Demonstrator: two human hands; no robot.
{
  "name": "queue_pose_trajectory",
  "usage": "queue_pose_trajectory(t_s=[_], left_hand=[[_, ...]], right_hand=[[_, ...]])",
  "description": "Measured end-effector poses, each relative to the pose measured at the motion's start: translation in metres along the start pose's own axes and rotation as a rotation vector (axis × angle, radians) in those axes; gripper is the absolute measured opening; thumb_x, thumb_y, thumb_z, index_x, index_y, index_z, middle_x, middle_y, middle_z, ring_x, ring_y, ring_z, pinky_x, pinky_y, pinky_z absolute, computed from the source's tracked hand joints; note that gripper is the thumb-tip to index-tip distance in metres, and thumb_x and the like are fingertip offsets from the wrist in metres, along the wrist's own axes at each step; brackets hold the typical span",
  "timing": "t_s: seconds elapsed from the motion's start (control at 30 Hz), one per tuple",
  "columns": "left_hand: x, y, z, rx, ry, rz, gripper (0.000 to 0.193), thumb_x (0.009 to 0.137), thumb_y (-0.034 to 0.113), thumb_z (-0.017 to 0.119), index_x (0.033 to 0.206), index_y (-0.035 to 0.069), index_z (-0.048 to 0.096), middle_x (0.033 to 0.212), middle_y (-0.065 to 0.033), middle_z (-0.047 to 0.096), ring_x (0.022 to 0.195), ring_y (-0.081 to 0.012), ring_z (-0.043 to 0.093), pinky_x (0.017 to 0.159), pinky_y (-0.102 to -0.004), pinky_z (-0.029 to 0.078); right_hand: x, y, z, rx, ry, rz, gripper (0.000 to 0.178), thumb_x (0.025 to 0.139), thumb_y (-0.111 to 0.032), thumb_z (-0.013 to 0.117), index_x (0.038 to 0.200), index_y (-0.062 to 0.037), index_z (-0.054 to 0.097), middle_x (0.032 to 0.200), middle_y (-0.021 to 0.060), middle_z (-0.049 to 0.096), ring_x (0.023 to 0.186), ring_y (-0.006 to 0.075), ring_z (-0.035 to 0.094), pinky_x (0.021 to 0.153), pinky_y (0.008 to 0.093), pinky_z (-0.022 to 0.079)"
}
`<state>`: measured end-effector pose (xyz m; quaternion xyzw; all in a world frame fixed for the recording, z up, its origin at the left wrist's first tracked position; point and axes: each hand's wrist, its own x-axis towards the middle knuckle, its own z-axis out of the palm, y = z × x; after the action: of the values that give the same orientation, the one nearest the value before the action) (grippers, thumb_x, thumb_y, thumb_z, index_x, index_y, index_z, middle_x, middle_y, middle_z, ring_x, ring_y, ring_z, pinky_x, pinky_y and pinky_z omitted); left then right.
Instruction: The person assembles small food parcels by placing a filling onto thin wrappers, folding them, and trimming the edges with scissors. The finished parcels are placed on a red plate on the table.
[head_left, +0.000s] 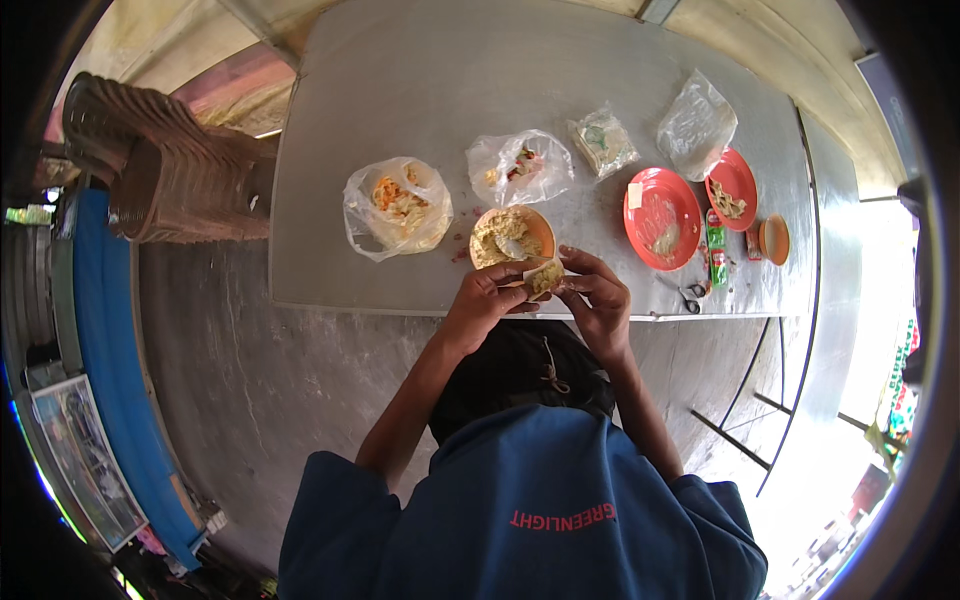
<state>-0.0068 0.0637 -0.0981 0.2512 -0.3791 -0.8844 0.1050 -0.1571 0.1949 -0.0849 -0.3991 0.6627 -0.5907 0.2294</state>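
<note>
Between both hands, just off the table's front edge, is a pale dumpling wrapper (545, 275) with yellowish filling showing in it. My left hand (490, 298) pinches its left side, and the fingers of my right hand (597, 298) close on its right side. Right behind them an orange bowl (541, 229) holds a mashed yellowish filling, with a spoon (512, 246) lying in it. My fingers overlap the bowl's front rim. To the right, a red plate (675, 190) carries a small square wrapper (635, 195) on its left rim and a whitish smear.
On the metal table (430, 70) stand a plastic bag of shredded vegetables (400, 207), another food bag (520, 165), a wrapper pack (603, 142) and a clear bag (697, 122). Right are a second red plate (735, 170), green sachets (716, 250), scissors (692, 294) and a small bowl (774, 240). Stacked chairs (170, 165) stand left.
</note>
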Motion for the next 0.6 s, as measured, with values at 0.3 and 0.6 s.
queue_pose_trajectory(t_s=[0.3, 0.6], left_hand=[[0.018, 0.001, 0.017, -0.004, -0.089, -0.056, 0.040, 0.095, 0.001, 0.062, 0.134, -0.004, 0.055, 0.123, -0.0152, 0.067, 0.108, -0.0269, 0.069, 0.098, -0.0382, 0.057], [0.027, 0.004, 0.066, 0.212, 0.001, 0.137, 0.044, 0.089, -0.003, 0.072, 0.129, -0.009, 0.057, 0.112, -0.0157, 0.070, 0.100, -0.0188, 0.069, 0.082, -0.0281, 0.059]], right_hand=[[-0.004, -0.004, -0.019, 0.093, 0.126, 0.115, 0.011, 0.083, 0.007, 0.073, 0.092, 0.0012, 0.073, 0.114, 0.0173, 0.071, 0.103, 0.0251, 0.070, 0.088, 0.0337, 0.055], [-0.002, -0.010, -0.050, 0.084, 0.232, 0.049, 0.011, 0.082, 0.004, 0.077, 0.093, 0.0011, 0.074, 0.110, 0.0163, 0.072, 0.101, 0.0236, 0.070, 0.086, 0.0321, 0.055]])
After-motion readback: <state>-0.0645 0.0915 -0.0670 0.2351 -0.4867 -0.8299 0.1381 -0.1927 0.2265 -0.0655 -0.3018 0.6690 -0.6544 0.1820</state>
